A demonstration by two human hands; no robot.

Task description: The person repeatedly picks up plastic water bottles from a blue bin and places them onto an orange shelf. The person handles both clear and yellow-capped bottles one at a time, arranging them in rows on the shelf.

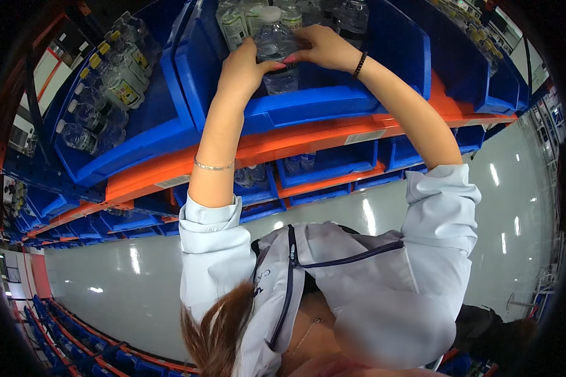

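Observation:
A clear plastic bottle (pixel 276 42) with a white cap and a dark label stands near the front of a blue plastic bin (pixel 311 106). My left hand (pixel 243 68) holds its left side, thumb across the front. From the right, my right hand (pixel 323 47) grips it too, and the two thumbs almost meet over the label. The fingers behind the bottle are hidden. Bottles with green-and-white labels (pixel 231 26) stand behind it at the left. A dark-labelled clear bottle (pixel 350 21) is at the back right of the same bin.
An orange shelf beam (pixel 311 134) with barcode labels runs under the bins. In the left bin (pixel 122 153) stand several bottles (pixel 122 85) with yellow or white caps. Another blue bin (pixel 500 96) is at the right. Lower bins (pixel 330 172) sit below, above a shiny grey floor (pixel 146 273).

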